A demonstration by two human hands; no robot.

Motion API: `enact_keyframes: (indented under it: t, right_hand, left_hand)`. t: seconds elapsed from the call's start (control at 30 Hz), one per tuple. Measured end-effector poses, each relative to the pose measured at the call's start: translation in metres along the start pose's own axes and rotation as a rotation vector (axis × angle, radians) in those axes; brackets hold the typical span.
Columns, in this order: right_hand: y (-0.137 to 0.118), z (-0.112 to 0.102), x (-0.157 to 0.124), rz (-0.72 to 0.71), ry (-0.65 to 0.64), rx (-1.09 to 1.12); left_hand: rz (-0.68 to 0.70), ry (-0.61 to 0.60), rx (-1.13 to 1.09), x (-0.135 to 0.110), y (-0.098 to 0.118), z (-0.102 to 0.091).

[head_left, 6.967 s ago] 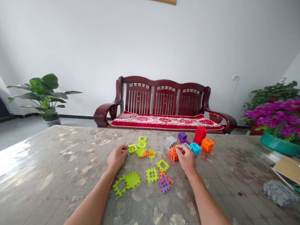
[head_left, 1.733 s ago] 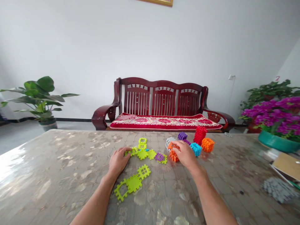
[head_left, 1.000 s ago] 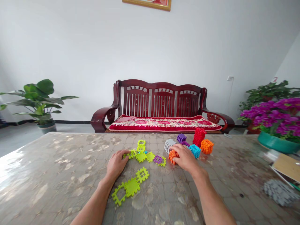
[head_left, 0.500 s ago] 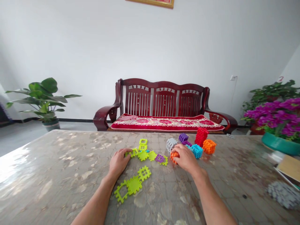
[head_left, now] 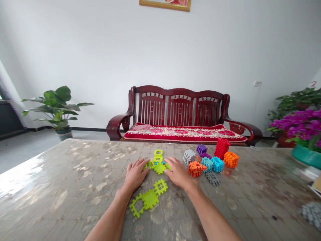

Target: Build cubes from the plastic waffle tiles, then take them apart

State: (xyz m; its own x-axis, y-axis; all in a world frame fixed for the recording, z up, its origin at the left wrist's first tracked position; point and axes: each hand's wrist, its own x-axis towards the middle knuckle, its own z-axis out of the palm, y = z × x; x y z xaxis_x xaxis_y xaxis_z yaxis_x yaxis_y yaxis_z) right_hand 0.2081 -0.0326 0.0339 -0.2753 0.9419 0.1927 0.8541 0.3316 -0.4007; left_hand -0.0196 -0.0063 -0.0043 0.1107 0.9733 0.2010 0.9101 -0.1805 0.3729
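A joined row of lime-green interlocking plastic tiles [head_left: 159, 168] lies flat on the table, with a few blue bits in it. At its left end, my left hand [head_left: 135, 173] has its thumb and fingers around a tile. My right hand [head_left: 177, 172] pinches the right end between thumb and fingers and covers part of it. Nearer to me lies a second lime-green strip [head_left: 150, 198] of three joined tiles, touched by neither hand. To the right of my right hand is a stack of orange tiles [head_left: 195, 169].
Beside the orange stack stand grey [head_left: 189, 157], purple [head_left: 201, 149], blue [head_left: 217, 164] and red [head_left: 222, 148] tile stacks. A dark grey tile [head_left: 212, 178] lies before them. The flowerpot [head_left: 306, 155] is at the right edge; a wooden bench [head_left: 178, 90] stands behind the table.
My right hand has left the orange tile stack and moved left onto the right end of the lime-green row. My left hand stays at the left end. The view has shifted slightly.
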Motion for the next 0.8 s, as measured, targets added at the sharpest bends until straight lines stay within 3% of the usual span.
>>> enact_keyframes:
  t: [0.2, 0.3, 0.53, 0.7, 0.8]
  right_hand:
    - [-0.007, 0.018, 0.055, 0.06, -0.075, -0.097]
    - [-0.006, 0.028, 0.067, 0.056, -0.095, -0.087]
    - [-0.011, 0.04, 0.043, 0.017, -0.062, -0.07]
    - [-0.017, 0.023, 0.019, -0.026, -0.02, 0.013]
    - [-0.013, 0.01, 0.002, 0.037, 0.093, -0.001]
  left_hand:
    - [0.102, -0.033, -0.14, -0.002, 0.001, -0.004]
    - [0.128, -0.022, -0.25, 0.0, -0.002, -0.002]
    - [0.096, 0.042, -0.393, 0.009, -0.01, 0.005]
    - [0.118, 0.028, -0.353, 0.008, -0.009, 0.003]
    - [0.108, 0.0, -0.257, 0.005, -0.005, 0.0]
